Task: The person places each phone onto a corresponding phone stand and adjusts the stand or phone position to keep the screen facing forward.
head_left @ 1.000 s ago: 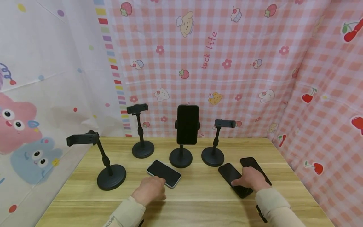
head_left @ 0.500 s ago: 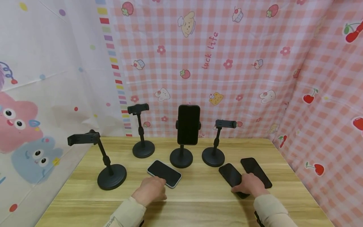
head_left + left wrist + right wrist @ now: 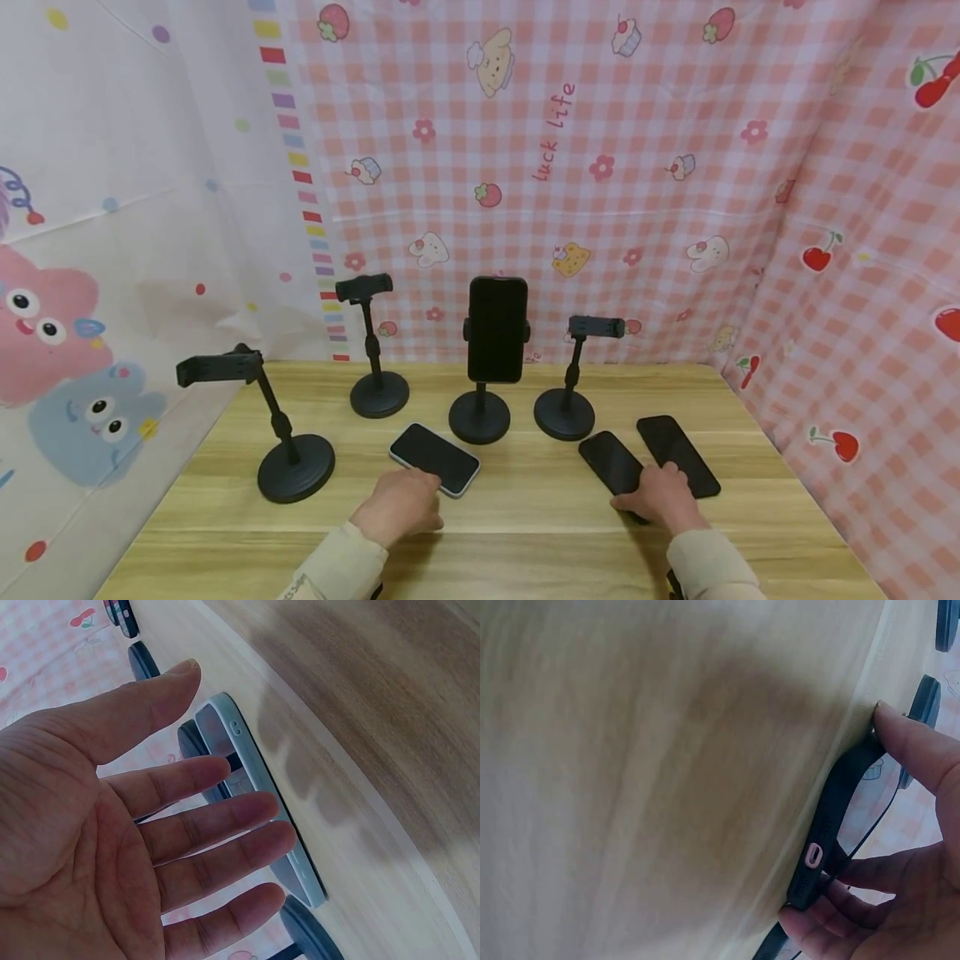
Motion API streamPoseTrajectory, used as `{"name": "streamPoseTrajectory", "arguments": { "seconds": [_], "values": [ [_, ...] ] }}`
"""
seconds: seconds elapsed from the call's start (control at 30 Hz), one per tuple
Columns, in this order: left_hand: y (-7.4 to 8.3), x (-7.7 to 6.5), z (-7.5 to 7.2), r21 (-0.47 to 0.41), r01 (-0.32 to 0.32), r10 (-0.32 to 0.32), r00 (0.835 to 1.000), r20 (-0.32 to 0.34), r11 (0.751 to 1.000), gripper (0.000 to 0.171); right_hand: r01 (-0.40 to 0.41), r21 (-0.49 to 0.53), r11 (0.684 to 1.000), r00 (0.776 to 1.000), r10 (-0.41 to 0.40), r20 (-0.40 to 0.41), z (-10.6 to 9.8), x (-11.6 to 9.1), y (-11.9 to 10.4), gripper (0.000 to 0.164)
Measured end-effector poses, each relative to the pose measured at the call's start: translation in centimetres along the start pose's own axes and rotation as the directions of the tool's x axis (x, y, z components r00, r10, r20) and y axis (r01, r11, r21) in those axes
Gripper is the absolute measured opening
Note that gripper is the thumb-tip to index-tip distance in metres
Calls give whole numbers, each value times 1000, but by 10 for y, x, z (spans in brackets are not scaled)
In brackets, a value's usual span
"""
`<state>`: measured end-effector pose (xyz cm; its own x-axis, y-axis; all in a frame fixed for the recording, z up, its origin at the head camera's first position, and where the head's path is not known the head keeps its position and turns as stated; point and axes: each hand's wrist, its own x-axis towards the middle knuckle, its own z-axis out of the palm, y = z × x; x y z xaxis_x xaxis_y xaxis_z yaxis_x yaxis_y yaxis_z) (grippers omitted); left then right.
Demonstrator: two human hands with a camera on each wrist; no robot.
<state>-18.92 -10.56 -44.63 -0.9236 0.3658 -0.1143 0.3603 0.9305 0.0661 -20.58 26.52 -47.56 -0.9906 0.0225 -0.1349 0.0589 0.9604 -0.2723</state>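
Note:
My right hand [image 3: 663, 498] spans the near end of a black smartphone [image 3: 607, 460] on the table, gripping its edges. In the right wrist view the thumb is at one corner of the phone [image 3: 825, 817] and the fingers at the other. A second black smartphone [image 3: 678, 454] lies just to its right. My left hand [image 3: 401, 504] hovers by a smartphone in a pale case [image 3: 438, 458]. In the left wrist view its fingers are loosely extended, holding nothing, over the pale-cased phone [image 3: 262, 787].
A phone stand [image 3: 480, 417] at the middle back bears an upright black phone [image 3: 497, 329]. Other black stands stand at the far left [image 3: 296, 467], back left [image 3: 378, 393] and back right [image 3: 564, 412]. Patterned curtains surround the wooden table [image 3: 525, 550].
My right hand has shifted slightly toward me along the black phone, uncovering more of the second black phone beside it. The left hand stays in place.

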Motion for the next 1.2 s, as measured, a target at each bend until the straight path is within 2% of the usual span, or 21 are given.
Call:
{"name": "streamPoseTrajectory", "arguments": {
  "seconds": [0.4,0.8,1.2],
  "values": [
    [1,2,2,8,-5,4,1000,21,1000,34,-3,33,999,1000,3,-3,2,-9,-2,59],
    [3,1,2,-9,-47,47,999,4,999,30,-44,61,997,999,43,25,2,-12,-4,63],
    [7,7,4,-3,-66,66,998,1,998,27,-34,56,998,999,33,31,-1,-13,-6,60]
  ]
}}
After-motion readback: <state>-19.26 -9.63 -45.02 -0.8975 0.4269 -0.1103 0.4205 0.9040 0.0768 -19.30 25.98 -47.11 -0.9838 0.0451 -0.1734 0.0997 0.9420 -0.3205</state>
